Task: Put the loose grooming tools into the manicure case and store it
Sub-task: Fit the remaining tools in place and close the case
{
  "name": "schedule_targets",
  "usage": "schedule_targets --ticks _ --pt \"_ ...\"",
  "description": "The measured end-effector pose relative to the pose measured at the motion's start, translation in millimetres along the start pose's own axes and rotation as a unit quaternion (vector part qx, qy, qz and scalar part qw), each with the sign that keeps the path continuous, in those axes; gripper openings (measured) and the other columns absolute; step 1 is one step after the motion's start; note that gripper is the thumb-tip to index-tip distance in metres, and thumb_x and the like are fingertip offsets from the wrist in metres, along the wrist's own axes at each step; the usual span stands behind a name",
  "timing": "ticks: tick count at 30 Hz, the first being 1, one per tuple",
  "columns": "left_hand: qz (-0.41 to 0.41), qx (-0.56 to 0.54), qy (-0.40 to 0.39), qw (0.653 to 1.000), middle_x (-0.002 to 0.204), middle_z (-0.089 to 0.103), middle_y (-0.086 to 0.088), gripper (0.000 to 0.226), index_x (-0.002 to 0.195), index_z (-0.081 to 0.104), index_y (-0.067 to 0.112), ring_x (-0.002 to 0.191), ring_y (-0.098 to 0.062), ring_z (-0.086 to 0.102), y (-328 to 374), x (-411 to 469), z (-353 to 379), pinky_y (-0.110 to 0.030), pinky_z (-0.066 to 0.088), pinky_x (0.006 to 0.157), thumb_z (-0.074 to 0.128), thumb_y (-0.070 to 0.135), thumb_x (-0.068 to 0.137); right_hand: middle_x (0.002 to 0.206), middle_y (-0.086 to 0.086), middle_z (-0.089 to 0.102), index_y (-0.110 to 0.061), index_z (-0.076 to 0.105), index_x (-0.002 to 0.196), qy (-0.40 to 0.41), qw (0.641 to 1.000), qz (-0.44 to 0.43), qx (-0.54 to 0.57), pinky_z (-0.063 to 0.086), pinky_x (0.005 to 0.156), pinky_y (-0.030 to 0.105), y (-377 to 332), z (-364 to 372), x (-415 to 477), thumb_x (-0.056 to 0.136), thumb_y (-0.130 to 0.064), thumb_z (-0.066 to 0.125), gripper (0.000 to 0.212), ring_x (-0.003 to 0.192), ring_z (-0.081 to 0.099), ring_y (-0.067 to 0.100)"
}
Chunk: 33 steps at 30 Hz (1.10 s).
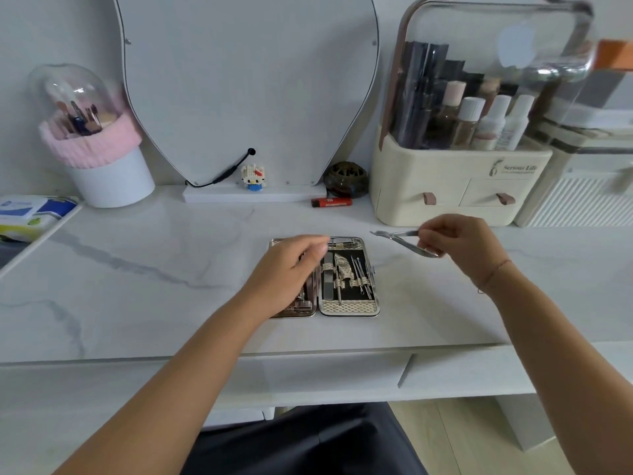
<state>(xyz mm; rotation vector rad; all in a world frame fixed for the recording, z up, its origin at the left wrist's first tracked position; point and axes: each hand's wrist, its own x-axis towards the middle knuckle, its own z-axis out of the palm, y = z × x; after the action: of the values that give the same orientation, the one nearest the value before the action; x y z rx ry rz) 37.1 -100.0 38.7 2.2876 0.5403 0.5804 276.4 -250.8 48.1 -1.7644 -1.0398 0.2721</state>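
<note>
The manicure case (349, 308) lies open flat on the marble table, its right half holding several metal tools under woven straps. My left hand (291, 269) rests over the case's left half, fingers curled down onto it and hiding most of that side. My right hand (459, 245) hovers above the table to the right of the case, pinching the handles of silver cuticle nippers (400, 240) whose jaws point left toward the case.
A red lighter (331, 202) lies behind the case near the mirror base (253, 195). A cream cosmetics organizer (459, 180) stands at the back right, a brush holder with pink trim (102, 159) at the back left, a wipes pack (30, 214) at the far left.
</note>
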Motion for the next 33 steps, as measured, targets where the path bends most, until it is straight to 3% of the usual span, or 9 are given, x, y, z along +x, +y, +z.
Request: schedule_targets --ticks 3,5,7,13,16,22,25,28,33 --pt "-0.013 -0.126 -0.063 0.990 0.110 0.068 0.008 0.053 0.128 0.054 0.022 0.094 -0.003 0.063 26.4 10.0 8.7 -0.024 0.048 0.085 0.042 0.053 0.086 0.059 -0.001 0.070 -0.009 0.068 0.077 -0.070 0.995 -0.034 0.055 0.049 0.055 0.017 -27.8 13.7 -2.0 0.082 0.001 0.065 0.011 0.051 0.058 0.007" --pt "-0.021 -0.175 -0.078 0.981 0.086 0.072 0.005 0.037 0.120 0.059 0.023 0.068 -0.007 0.062 35.3 14.8 13.3 -0.026 0.049 0.069 0.053 0.041 0.089 0.059 -0.001 0.069 -0.005 0.068 0.079 -0.110 0.992 -0.041 0.053 0.050 0.056 0.016 -40.5 22.6 -1.4 0.081 0.000 0.066 0.006 0.052 0.058 0.007" --pt "-0.032 -0.182 -0.060 0.981 0.071 0.069 0.004 0.020 0.109 0.063 0.028 0.058 -0.009 0.055 35.9 17.4 16.1 -0.029 0.048 0.065 0.057 0.029 0.091 0.059 -0.002 0.069 -0.003 0.068 0.083 -0.121 0.990 -0.036 0.058 0.049 0.057 0.015 -46.8 29.6 -0.2 0.082 -0.002 0.066 0.002 0.053 0.058 0.006" --pt "-0.138 -0.253 0.068 0.955 0.065 0.067 0.000 0.018 0.104 0.067 0.008 0.050 -0.004 0.056 25.5 16.9 23.9 -0.015 0.045 0.050 0.055 0.014 0.092 0.064 0.001 0.066 -0.010 0.068 0.086 -0.004 0.983 0.089 0.160 0.041 0.053 0.020 -38.1 52.3 -5.0 0.089 -0.019 0.060 0.012 0.053 0.053 0.007" --pt "-0.159 -0.290 0.133 0.934 0.069 0.069 -0.004 0.017 0.104 0.065 0.007 0.052 -0.003 0.060 22.9 19.3 29.5 -0.015 0.047 0.049 0.054 0.014 0.092 0.067 0.003 0.063 -0.005 0.067 0.091 -0.043 0.954 0.154 0.254 0.044 0.052 0.017 -39.2 62.3 -14.4 0.091 -0.026 0.056 0.023 0.055 0.051 0.007" --pt "-0.157 -0.285 0.126 0.937 0.075 0.072 -0.004 0.016 0.104 0.063 0.010 0.060 -0.009 0.066 24.5 24.8 32.8 -0.017 0.050 0.056 0.057 0.017 0.092 0.064 0.002 0.058 -0.004 0.066 0.090 -0.033 0.901 0.198 0.385 0.045 0.049 0.012 -38.6 78.0 -8.4 0.089 -0.014 0.059 0.012 0.051 0.049 0.005" --pt "-0.149 -0.248 0.093 0.953 0.076 0.072 -0.003 0.017 0.101 0.064 0.010 0.061 -0.010 0.066 21.1 25.2 28.3 -0.019 0.051 0.057 0.057 0.022 0.091 0.060 0.000 0.052 -0.005 0.064 0.085 -0.071 0.895 0.212 0.386 0.040 0.044 0.011 -33.6 79.8 -1.2 0.094 -0.016 0.051 0.019 0.048 0.043 0.004" --pt "-0.106 -0.047 0.082 0.990 0.077 0.069 -0.002 0.027 0.091 0.068 0.015 0.067 -0.016 0.062 7.5 30.7 20.6 -0.030 0.048 0.062 0.050 0.035 0.093 0.061 0.000 0.049 -0.005 0.060 0.083 -0.076 0.912 0.214 0.342 0.036 0.043 0.010 -28.7 74.4 10.3 0.096 -0.016 0.047 0.022 0.048 0.040 0.004" --pt "-0.072 0.128 0.018 0.989 0.106 0.055 0.000 0.025 0.103 0.069 0.022 0.107 -0.019 0.044 -9.3 42.9 19.8 -0.032 0.034 0.087 0.054 0.038 0.091 0.063 0.002 0.045 -0.006 0.059 0.080 -0.072 0.938 0.230 0.249 0.033 0.041 0.011 -16.9 61.6 29.6 0.098 -0.015 0.043 0.025 0.051 0.037 0.007"
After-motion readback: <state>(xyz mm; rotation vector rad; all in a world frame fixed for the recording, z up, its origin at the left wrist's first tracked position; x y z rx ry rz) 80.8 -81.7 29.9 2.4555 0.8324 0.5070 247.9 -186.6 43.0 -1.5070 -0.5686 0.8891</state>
